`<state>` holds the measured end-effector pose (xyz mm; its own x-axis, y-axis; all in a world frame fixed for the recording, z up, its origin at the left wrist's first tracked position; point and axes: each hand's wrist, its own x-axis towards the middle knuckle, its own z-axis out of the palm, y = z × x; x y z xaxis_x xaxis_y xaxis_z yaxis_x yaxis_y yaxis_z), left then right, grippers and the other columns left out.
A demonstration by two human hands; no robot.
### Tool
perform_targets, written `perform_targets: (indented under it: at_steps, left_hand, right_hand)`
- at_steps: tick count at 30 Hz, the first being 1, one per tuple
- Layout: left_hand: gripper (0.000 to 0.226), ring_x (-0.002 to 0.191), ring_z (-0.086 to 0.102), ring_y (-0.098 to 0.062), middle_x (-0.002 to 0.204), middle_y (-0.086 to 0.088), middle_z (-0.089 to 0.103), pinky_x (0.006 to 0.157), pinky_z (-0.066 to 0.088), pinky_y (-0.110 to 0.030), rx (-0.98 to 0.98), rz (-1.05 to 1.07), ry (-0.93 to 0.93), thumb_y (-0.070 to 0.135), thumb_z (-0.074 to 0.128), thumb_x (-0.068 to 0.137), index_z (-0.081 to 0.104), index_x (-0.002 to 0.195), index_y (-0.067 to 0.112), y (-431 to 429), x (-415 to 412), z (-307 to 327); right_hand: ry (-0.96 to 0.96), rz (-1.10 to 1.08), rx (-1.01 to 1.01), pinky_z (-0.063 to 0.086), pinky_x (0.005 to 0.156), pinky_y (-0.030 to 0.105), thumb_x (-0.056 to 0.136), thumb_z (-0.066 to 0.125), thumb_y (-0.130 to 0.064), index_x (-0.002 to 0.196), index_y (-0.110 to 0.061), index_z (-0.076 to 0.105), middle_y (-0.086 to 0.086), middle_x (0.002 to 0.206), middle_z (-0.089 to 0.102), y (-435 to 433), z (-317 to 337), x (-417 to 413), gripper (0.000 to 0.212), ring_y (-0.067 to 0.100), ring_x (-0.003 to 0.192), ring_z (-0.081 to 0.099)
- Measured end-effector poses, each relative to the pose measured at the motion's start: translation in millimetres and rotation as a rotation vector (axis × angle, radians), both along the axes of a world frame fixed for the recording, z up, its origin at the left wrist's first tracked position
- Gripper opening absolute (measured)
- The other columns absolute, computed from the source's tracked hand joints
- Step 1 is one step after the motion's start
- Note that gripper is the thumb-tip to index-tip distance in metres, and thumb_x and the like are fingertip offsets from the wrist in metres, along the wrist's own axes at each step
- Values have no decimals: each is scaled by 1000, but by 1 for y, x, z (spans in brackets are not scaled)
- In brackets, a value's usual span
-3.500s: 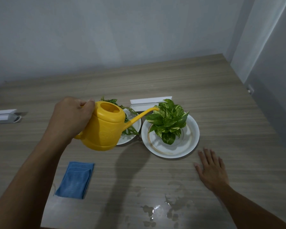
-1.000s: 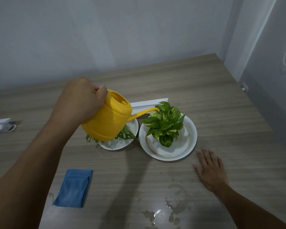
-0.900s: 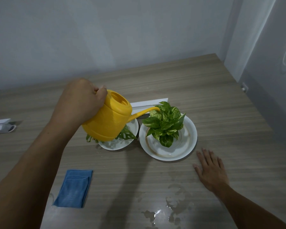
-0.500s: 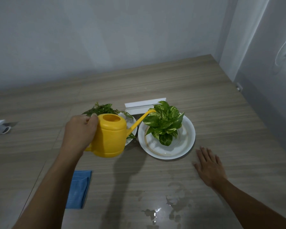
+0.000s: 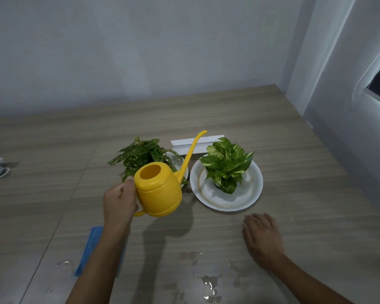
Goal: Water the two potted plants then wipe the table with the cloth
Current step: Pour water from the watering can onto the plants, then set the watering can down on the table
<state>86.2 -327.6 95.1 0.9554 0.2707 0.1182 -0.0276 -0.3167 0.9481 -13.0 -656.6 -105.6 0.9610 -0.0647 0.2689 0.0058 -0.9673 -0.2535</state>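
— What sits in the dishes?
— Two white plates side by side. The right plate (image 5: pixel 253 194) holds a plant with broad, glossy green-and-cream leaves (image 5: pixel 227 166). The left plate (image 5: pixel 180 160) holds a plant with speckled, holey leaves (image 5: pixel 140 153).
— And the can?
— A smooth yellow plastic watering can (image 5: pixel 159 191), round-bodied, open hole on top, thin spout pointing up. It is upright above the wood-grain table (image 5: pixel 294 150), in front of the left plant.
— Hands?
— The left hand (image 5: pixel 119 201) is clenched round the can's handle. The right hand (image 5: pixel 262 234) lies flat, fingers loose, on the table near the right plate.
— The cloth?
— A blue cloth (image 5: pixel 89 249) lies under the left forearm, with puddles (image 5: pixel 208 284) nearby.
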Motion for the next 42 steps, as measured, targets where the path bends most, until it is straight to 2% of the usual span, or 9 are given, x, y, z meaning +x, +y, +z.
perform_targets:
  at_steps: [3,7,13,19,23,27,32,38,42]
  left_hand:
    - [51,44,36,-14,41,6,36,55,34,-38,-32,50,-35,24,50,100,35,53,10,26,-7,-1]
    - [42,54,39,-20,54,-11,38,56,36,-37,-40,143,-60,21,50,98,44,59,8,72,-20,2]
    - [44,43,33,-8,53,-9,35,54,32,-32,38,286,-85,17,49,98,36,56,10,170,-38,-15]
    - [40,55,32,-20,55,-9,34,55,27,-37,110,407,-9,12,48,93,32,57,15,260,-57,-47]
    - [38,56,29,-23,56,-10,32,55,24,-36,232,439,49,15,42,94,29,58,14,304,-66,-81]
    - [40,56,31,-24,55,-11,33,54,25,-36,275,512,109,16,41,97,32,60,7,335,-70,-118]
    - [50,57,37,-26,57,-20,42,54,29,-36,253,561,199,26,40,101,39,62,-5,352,-73,-155]
    - [53,56,37,-24,58,-23,44,53,29,-35,253,551,231,27,40,104,40,62,-5,341,-73,-177]
    - [52,62,46,-28,61,-20,51,58,36,-38,200,563,248,32,38,103,47,64,-2,338,-75,-189]
  right_hand:
    - [-31,87,20,39,96,42,96,40,-31,93,-16,66,-1,87,68,39,6,3,30,24,93,61]
    - [-2,131,54,41,92,40,95,44,-33,91,-20,63,-2,84,65,97,17,15,24,22,92,58]
    - [102,187,14,35,92,40,92,45,-34,96,-19,66,1,81,67,175,25,40,26,25,86,58]
    - [142,217,-11,35,88,41,88,41,-37,100,-15,65,6,94,64,228,20,66,34,30,90,59]
    - [230,211,-14,43,93,46,86,36,-42,112,-9,64,15,114,65,253,14,77,50,33,106,60]
    - [277,202,5,41,100,54,86,34,-43,121,-5,58,21,129,58,270,4,84,57,37,120,53]
    - [298,189,8,35,105,55,86,33,-45,126,-6,53,21,138,51,275,-8,91,60,36,128,45]
    - [338,155,-21,24,113,52,91,33,-45,136,-12,43,13,149,37,269,-22,102,56,31,139,28]
    - [344,131,-15,21,114,51,92,31,-45,139,-14,42,12,152,35,267,-28,107,57,31,141,25]
